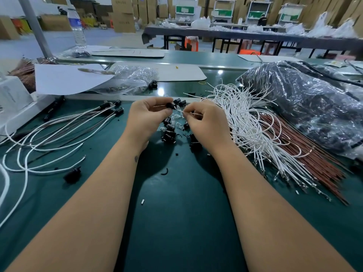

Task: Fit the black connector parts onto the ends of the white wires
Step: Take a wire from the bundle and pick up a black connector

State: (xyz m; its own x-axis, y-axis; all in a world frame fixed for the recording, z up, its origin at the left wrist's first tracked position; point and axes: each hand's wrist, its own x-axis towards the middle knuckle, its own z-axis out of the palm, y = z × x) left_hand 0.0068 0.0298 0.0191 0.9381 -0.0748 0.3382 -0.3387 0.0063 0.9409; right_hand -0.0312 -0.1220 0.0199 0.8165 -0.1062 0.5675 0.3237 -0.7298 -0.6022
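I'm watching the left hand (pixel 146 114) pinching a connector (pixel 170 105) steady, opening facing right, while the right hand (pixel 204 118) is pinching a wire (pixel 188 112) near its tip, aiming it in

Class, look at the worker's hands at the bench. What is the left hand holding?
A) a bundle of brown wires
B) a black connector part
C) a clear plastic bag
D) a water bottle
B: the left hand pinches a black connector part at its fingertips, while the right hand brings the end of a white wire toward it.
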